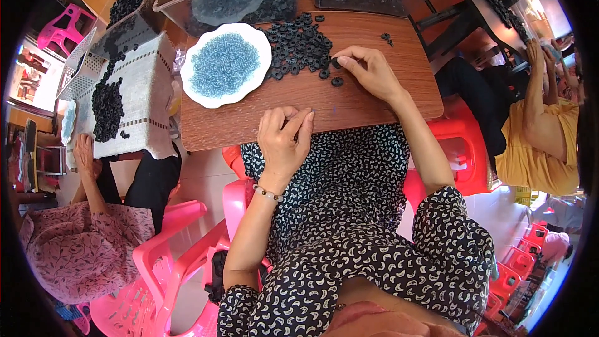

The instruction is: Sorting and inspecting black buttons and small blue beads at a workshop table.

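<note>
Blk pcs [299, 43], wht plate [266, 56], brn tbl [352, 109]

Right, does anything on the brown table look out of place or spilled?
A few small black pieces lie toward the right of the table, apart from the black pile, and look slightly stray. The bluish pieces sit within the white plate; no spill stands out.

Before me are one brown counter [237, 125], one white plate [266, 62], two clear bins [281, 3] at the far edge, dozens of black rings [302, 47] and pale pieces [224, 64] too many to count; I wear one bracelet [267, 194].
</note>
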A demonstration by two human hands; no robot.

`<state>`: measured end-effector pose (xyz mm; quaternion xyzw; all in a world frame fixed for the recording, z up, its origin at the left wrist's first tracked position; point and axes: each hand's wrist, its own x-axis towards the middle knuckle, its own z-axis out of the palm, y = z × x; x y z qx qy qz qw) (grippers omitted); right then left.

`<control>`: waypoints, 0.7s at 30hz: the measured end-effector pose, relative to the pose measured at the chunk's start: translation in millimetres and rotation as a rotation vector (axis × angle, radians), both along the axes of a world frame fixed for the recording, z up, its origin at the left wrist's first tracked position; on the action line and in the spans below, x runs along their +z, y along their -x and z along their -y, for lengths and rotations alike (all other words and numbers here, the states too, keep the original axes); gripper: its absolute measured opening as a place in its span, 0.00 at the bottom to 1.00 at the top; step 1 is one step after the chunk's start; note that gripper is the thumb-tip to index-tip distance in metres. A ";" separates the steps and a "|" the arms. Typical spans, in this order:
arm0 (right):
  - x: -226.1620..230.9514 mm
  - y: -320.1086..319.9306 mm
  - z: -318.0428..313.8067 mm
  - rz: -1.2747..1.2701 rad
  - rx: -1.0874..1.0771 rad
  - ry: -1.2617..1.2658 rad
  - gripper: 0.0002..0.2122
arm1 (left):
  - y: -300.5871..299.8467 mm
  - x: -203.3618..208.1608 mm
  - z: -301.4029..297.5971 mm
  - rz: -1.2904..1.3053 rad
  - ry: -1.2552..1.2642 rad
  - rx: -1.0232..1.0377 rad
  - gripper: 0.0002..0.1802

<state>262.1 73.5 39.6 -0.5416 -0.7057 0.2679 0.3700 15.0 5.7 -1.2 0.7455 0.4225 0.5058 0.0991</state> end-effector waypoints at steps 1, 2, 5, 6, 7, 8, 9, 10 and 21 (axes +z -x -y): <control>0.4 1.0 2.9 0.000 0.000 0.001 0.11 | 0.1 0.5 0.1 0.000 0.001 0.000 0.06; 1.5 2.7 6.5 -0.130 0.022 0.093 0.12 | 0.2 1.1 0.2 0.013 0.003 -0.006 0.06; 10.8 13.6 21.8 -0.316 0.073 0.225 0.14 | 1.3 1.2 0.5 0.033 0.007 -0.017 0.07; 13.4 17.9 26.4 -0.371 0.103 0.264 0.15 | 2.1 1.0 0.7 0.039 0.006 -0.022 0.07; 13.7 20.5 29.4 -0.347 0.128 0.269 0.15 | 2.5 -0.5 0.5 0.037 0.008 -0.018 0.07; 13.7 22.5 33.3 -0.346 0.126 0.269 0.15 | 1.5 -2.5 -0.7 0.075 -0.003 -0.034 0.08; 13.5 25.1 37.2 -0.373 0.150 0.281 0.14 | 0.7 -3.4 -1.4 0.113 -0.014 -0.050 0.10; 13.3 27.8 41.0 -0.399 0.175 0.294 0.14 | 0.3 -3.3 -1.5 0.113 -0.013 -0.049 0.10; 14.7 47.6 57.9 -0.575 0.250 0.436 0.15 | 1.6 5.9 -2.4 0.194 0.083 -0.194 0.19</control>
